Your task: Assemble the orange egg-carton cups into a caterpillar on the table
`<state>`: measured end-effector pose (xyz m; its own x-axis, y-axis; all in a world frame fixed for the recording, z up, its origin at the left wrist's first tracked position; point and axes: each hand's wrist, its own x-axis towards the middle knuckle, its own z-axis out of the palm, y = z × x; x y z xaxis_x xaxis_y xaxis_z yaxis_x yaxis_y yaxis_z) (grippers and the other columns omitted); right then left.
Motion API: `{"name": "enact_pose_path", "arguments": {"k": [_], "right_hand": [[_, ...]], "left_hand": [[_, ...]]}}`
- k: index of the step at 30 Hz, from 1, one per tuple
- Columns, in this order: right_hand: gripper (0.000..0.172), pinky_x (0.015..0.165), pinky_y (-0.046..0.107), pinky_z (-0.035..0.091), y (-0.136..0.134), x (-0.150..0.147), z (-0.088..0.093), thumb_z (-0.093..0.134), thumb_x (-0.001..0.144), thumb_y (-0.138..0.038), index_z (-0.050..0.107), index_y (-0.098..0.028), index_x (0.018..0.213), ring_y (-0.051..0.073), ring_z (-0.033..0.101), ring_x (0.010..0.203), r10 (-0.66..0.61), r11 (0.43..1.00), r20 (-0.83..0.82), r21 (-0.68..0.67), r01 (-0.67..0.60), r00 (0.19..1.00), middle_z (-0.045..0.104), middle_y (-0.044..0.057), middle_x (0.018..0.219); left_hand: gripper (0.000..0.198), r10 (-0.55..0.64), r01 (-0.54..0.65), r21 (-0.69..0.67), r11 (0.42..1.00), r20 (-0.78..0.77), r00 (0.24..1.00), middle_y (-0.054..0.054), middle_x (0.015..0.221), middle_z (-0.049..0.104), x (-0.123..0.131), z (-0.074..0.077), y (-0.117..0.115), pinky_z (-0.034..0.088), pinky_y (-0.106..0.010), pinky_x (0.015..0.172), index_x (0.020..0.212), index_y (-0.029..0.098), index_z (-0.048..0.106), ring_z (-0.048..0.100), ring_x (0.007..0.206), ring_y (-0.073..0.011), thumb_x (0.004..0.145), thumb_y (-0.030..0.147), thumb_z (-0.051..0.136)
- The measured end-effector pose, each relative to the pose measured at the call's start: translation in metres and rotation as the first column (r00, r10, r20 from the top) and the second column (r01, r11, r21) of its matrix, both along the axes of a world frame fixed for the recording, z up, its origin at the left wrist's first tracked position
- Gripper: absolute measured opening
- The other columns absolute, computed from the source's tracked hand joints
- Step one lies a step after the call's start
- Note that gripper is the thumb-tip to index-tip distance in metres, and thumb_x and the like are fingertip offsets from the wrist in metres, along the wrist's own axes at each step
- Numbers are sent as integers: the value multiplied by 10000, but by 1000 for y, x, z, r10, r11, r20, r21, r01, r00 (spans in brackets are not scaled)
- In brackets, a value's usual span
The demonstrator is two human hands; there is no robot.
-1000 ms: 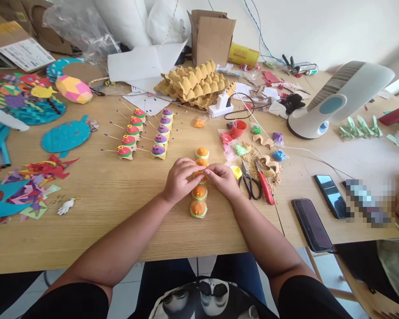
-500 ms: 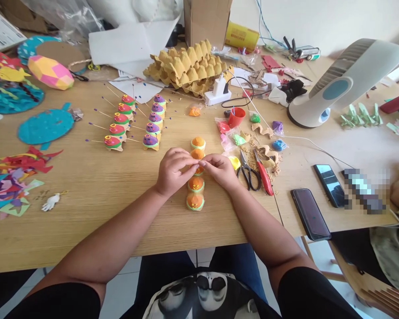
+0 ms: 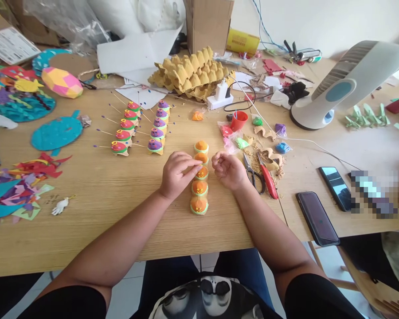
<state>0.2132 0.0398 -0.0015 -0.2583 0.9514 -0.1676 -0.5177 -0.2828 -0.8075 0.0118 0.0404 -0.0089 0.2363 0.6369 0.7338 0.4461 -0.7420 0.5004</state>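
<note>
A strip of egg carton cups [image 3: 199, 204] runs away from me at the table's middle, each cup topped with orange clay above a pale green band. Small yellow face details show on the nearer cups, while the two farthest tops look plain. Just left of the strip, my left hand [image 3: 179, 175] is closed in a pinch above the middle cup; whatever is between the fingertips is too small to name. On the strip's other side, my right hand [image 3: 231, 172] is turned with curled fingers, thumb against fingertip, perhaps around a tiny yellow bit.
Scissors [image 3: 253, 173] and a red utility knife [image 3: 268, 177] lie right of my right hand. Beyond are clay bags, a red cup [image 3: 239, 120] and a white fan [image 3: 339, 88]. Finished red [image 3: 121, 136] and purple [image 3: 156, 135] strips with protruding sticks stand left. Phones [image 3: 317, 218] lie right.
My hands, which met at the fingertips over the strip, have come apart. The right hand has moved right and turned its palm upward. The whole view has shifted slightly.
</note>
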Motion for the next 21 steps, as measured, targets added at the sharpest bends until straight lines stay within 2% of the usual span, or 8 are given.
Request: {"name": "enact_pose_path", "arguments": {"k": [3, 6, 9, 12, 16, 18, 21], "right_hand": [[294, 433, 187, 239, -5, -6, -3, 784, 753, -434, 703, -179, 875, 61, 366, 503, 44, 998, 114, 31, -47, 992, 535, -46, 624], [376, 573, 203, 423, -10, -14, -6, 863, 691, -448, 756, -193, 945, 90, 550, 641, 99, 986, 176, 116, -121, 979, 674, -13, 744], [352, 742, 252, 506, -11, -18, -9, 884, 673, -431, 778, -201, 918, 133, 648, 789, 115, 977, 193, 153, -146, 974, 750, 12, 855], [290, 761, 257, 516, -11, -19, -10, 891, 670, -400, 767, -199, 839, 124, 651, 758, 87, 982, 179, 150, -114, 980, 749, 1, 802], [298, 688, 242, 505, -11, -18, -10, 882, 676, -412, 712, -190, 781, 123, 632, 718, 52, 983, 179, 166, -82, 983, 719, -2, 750], [304, 602, 217, 458, -10, -17, -10, 860, 700, -419, 674, -188, 764, 104, 581, 647, 29, 984, 188, 167, -62, 982, 678, -14, 703], [336, 484, 199, 322, -10, -14, -8, 802, 755, -448, 610, -184, 680, 67, 420, 510, -15, 987, 231, 161, -24, 973, 562, -48, 580]], "left_hand": [[54, 0, 0, 11, 1000, -15, 1000, -16, 856, 731, 0, 0, 0, 533, -351, 858, 944, 232, 752, 641, 891, -173, 906, 249, 718], [74, -10, 11, 34, 999, -36, 999, -9, 856, 718, 0, 0, 0, 528, -346, 856, 970, 248, 753, 637, 895, -170, 906, 240, 717], [104, -10, 13, 60, 998, -53, 999, -5, 838, 691, -1, -1, -1, 520, -337, 835, 992, 264, 754, 625, 882, -168, 906, 224, 712], [141, -29, 34, 60, 998, -81, 996, -5, 840, 679, -1, -2, -1, 513, -334, 823, 1016, 275, 751, 612, 875, -167, 908, 200, 700], [185, -31, 33, 29, 999, -77, 997, -10, 873, 694, -1, -3, -2, 519, -347, 845, 1071, 269, 731, 618, 886, -173, 900, 204, 706], [196, -23, 23, 6, 1000, -59, 998, -11, 875, 705, 0, -1, -3, 523, -358, 861, 1090, 257, 715, 627, 888, -177, 900, 211, 705], [168, -10, 9, -16, 1000, -39, 999, -9, 852, 712, 1, 2, -3, 525, -366, 863, 1076, 242, 705, 635, 876, -179, 911, 214, 685]]}}
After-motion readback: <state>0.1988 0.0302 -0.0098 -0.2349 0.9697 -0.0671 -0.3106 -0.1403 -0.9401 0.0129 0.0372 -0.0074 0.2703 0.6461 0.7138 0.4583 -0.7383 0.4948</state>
